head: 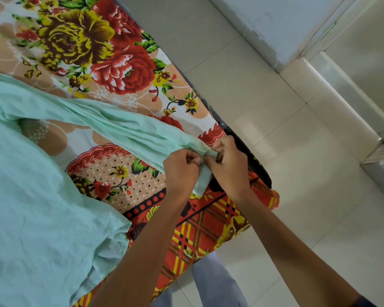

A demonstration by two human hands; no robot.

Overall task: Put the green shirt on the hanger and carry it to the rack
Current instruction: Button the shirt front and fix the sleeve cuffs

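Two hands, left hand, right hand, pinching pale mint, wrinkled green shirt

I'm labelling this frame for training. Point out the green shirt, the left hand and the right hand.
green shirt (42, 207): head view, on its broad body panel.
left hand (181, 171): head view, back of the hand.
right hand (230, 167): head view, back of the hand.

The pale green shirt lies spread and wrinkled, one sleeve stretched out sideways.
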